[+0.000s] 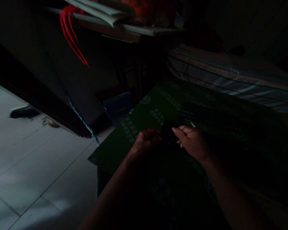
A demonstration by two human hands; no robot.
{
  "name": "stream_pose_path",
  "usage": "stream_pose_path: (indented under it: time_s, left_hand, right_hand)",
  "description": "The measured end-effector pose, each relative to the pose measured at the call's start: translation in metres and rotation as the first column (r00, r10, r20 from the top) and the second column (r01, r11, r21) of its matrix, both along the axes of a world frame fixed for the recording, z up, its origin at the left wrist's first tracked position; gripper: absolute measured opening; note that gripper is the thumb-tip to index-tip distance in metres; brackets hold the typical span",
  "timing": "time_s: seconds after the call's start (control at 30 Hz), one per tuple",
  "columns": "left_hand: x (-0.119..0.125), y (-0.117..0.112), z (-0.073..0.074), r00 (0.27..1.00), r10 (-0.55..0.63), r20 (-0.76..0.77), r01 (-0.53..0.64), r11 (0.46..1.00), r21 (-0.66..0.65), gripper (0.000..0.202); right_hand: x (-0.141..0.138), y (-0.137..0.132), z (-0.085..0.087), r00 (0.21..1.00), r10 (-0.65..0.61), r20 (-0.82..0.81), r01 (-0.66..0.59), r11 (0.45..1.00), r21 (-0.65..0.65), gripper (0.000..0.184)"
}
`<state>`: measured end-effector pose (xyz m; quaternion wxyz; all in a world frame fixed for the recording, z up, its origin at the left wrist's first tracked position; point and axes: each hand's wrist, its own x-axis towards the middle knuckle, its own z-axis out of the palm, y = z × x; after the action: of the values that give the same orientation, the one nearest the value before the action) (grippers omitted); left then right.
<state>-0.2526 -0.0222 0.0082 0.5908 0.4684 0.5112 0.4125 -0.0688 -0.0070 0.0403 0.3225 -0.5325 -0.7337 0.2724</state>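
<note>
My left hand point(148, 139) is closed at the left edge of a dark, flat piece point(168, 129), whose kind I cannot make out in the dim light. From the other side, my right hand point(189, 140) pinches the same piece between thumb and fingers. Both hands are over a green board point(144, 116) printed with pale characters and globe marks. Beyond my right hand, a spread of dark, shiny strips or pieces point(194, 111) lies on the board. Their details are lost in shadow.
A bed or mattress with a striped cover point(220, 73) is behind the board. Higher up, a shelf or table point(132, 36) carries papers point(103, 11) and hanging red strands point(72, 35). A blue box or bag point(117, 107) stands beside the board. A dark shoe point(25, 111) rests on the tiled floor point(45, 163).
</note>
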Motion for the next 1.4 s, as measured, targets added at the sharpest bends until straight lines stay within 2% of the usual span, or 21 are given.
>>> stream_pose_path:
  time_s: [0.13, 0.27, 0.6, 0.73, 0.83, 0.97, 1.03, 1.13, 1.27, 1.4]
  left_hand:
    - [-0.001, 0.001, -0.001, 1.0, -0.007, 0.001, 0.007, 1.0, 0.015, 0.025]
    - [0.001, 0.0, 0.0, 0.999, -0.014, -0.047, 0.016, 0.999, 0.039, 0.024]
    - [0.002, 0.0, -0.003, 0.993, -0.021, -0.113, 0.034, 0.993, 0.114, 0.022]
    - [0.0, 0.001, -0.007, 0.99, -0.033, -0.139, 0.052, 0.989, 0.138, 0.023]
    - [-0.001, 0.002, -0.01, 0.977, -0.066, -0.202, 0.104, 0.977, 0.187, 0.024]
    - [0.0, 0.001, -0.009, 0.902, -0.056, -0.428, 0.213, 0.92, 0.329, 0.021]
    - [0.001, 0.0, -0.006, 0.835, -0.025, -0.55, 0.297, 0.862, 0.412, 0.018]
    - [0.003, 0.0, -0.001, 0.771, -0.006, -0.637, 0.408, 0.772, 0.487, 0.016]
    - [0.004, 0.001, -0.002, 0.708, 0.0, -0.706, 0.495, 0.714, 0.496, 0.022]
    - [0.006, 0.002, -0.007, 0.658, 0.008, -0.753, 0.546, 0.683, 0.485, 0.025]
  right_hand:
    - [-0.004, -0.007, -0.004, 0.993, -0.119, 0.016, 0.119, 0.993, 0.007, 0.038]
    - [-0.006, -0.01, -0.004, 0.982, -0.187, -0.009, 0.187, 0.982, -0.03, 0.036]
    - [-0.005, -0.013, -0.001, 0.96, -0.25, -0.129, 0.23, 0.962, -0.148, 0.038]
    - [-0.008, -0.013, -0.001, 0.964, -0.25, -0.086, 0.236, 0.961, -0.146, 0.037]
    - [-0.01, -0.01, -0.003, 0.968, -0.252, -0.003, 0.251, 0.964, -0.089, 0.037]
    - [-0.014, -0.006, -0.006, 0.962, -0.253, 0.102, 0.257, 0.966, -0.033, 0.038]
    - [-0.016, -0.005, -0.007, 0.962, -0.245, 0.121, 0.251, 0.967, -0.04, 0.039]
    - [-0.017, -0.005, -0.006, 0.97, -0.212, 0.122, 0.221, 0.973, -0.067, 0.039]
    - [-0.015, -0.008, -0.006, 0.996, -0.084, 0.005, 0.083, 0.97, -0.227, 0.04]
    - [-0.008, -0.009, -0.011, 0.988, -0.056, -0.142, 0.001, 0.933, -0.359, 0.041]
